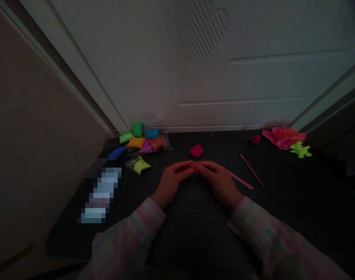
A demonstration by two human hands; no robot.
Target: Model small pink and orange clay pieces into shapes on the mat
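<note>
My left hand point(172, 181) and my right hand point(219, 180) meet at the middle of a dark table point(195, 225). Together their fingertips pinch a small orange-red lump of clay point(194, 166). Both hands have fingers curled round it. Just beyond them lies a pink lump of clay point(196, 151). A thin pink modelling stick point(251, 170) and a flat pink tool point(241, 181) lie right of my right hand.
Several coloured clay packets point(138, 140) are piled at the back left, with a yellow-green packet point(141, 165) nearer. A pink clay flower point(283, 137) and green clay piece point(301, 149) sit back right, beside a small dark pink lump point(255, 139). A white panelled door point(224, 66) stands behind.
</note>
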